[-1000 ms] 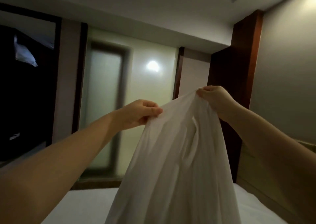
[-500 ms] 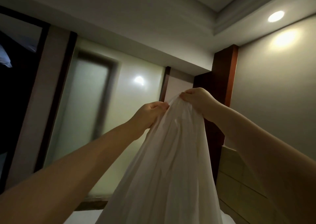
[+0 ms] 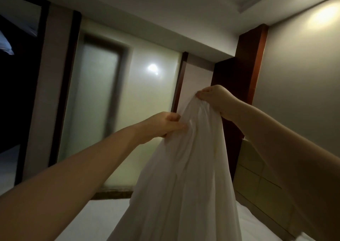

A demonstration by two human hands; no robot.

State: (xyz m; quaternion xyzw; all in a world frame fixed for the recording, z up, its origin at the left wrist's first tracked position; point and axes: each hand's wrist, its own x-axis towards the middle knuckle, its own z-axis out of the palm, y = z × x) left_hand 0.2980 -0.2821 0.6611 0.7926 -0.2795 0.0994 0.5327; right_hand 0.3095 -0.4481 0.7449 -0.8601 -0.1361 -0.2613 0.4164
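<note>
Your left hand (image 3: 163, 125) has dropped below your right hand (image 3: 214, 98); both pinch the white sheet (image 3: 184, 176) so it hangs untangled.

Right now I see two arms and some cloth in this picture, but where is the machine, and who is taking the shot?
There is no machine here. These are a person's own bare arms, and the only camera sits on that person's head, looking forward over the hands. That is why the arms seem to grow out of the bottom corners.

The left hand and the right hand each pinch the top of a white sheet, with the right hand higher. The sheet hangs in long folds, and its lower end runs out of the picture.

Below it lies a bed with a white cover. Behind are a frosted glass door, a wooden post and a padded headboard.
</note>
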